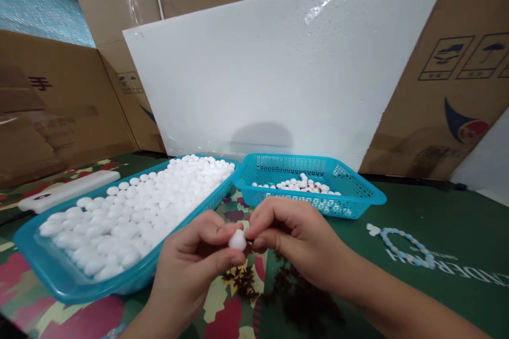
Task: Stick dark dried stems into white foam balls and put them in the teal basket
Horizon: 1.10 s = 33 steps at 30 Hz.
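Left hand (191,265) and right hand (294,238) both pinch one small white ball (237,240), seemingly light and crushable, best held gently by its sides, heaped tray (59,275) at nine o'clock.

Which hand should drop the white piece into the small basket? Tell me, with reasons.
Probably the right hand. It pinches the small white oval piece along with the left hand, and the small turquoise plastic basket lies just beyond it, while the left sits by the large turquoise tray.
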Each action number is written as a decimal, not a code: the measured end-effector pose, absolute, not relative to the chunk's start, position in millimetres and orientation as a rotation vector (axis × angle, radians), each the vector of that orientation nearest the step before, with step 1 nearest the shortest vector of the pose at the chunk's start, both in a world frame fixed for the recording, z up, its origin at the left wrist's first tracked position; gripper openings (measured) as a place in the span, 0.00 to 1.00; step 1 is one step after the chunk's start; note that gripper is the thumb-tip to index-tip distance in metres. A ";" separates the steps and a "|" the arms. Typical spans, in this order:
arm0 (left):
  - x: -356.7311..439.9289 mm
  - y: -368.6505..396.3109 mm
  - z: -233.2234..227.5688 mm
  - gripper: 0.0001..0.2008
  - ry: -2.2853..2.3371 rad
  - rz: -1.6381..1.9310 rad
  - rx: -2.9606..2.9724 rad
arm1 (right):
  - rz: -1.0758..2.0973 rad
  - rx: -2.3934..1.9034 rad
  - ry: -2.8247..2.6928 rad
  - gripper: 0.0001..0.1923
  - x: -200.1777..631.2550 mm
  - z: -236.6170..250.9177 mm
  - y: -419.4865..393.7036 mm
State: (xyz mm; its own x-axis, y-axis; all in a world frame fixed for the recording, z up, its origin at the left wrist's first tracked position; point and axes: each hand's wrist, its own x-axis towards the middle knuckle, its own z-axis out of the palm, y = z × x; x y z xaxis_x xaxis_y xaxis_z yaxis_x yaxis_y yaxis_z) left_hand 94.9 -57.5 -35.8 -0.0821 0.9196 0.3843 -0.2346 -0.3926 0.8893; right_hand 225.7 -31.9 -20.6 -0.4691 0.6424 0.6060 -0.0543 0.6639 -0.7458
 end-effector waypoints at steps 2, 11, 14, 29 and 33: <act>94.5 -58.2 -36.3 0.09 0.839 1.622 1.312 | 0.807 -0.457 -1.928 0.09 226.2 -19.7 -32.2; 91.9 -60.3 -35.8 0.08 0.949 1.594 1.498 | 0.549 -0.406 -2.013 0.08 228.7 -16.1 -31.9; 92.0 -61.4 -36.8 0.08 0.944 1.594 1.514 | 0.549 -0.409 -2.023 0.08 229.2 -16.5 -32.1; 88.0 -58.0 -34.6 0.08 0.956 1.524 1.662 | 0.314 -0.326 -2.088 0.12 226.2 -26.2 -29.7; 89.6 -58.5 -35.5 0.09 0.968 1.530 1.631 | 0.310 -0.341 -2.065 0.10 223.6 -30.8 -27.0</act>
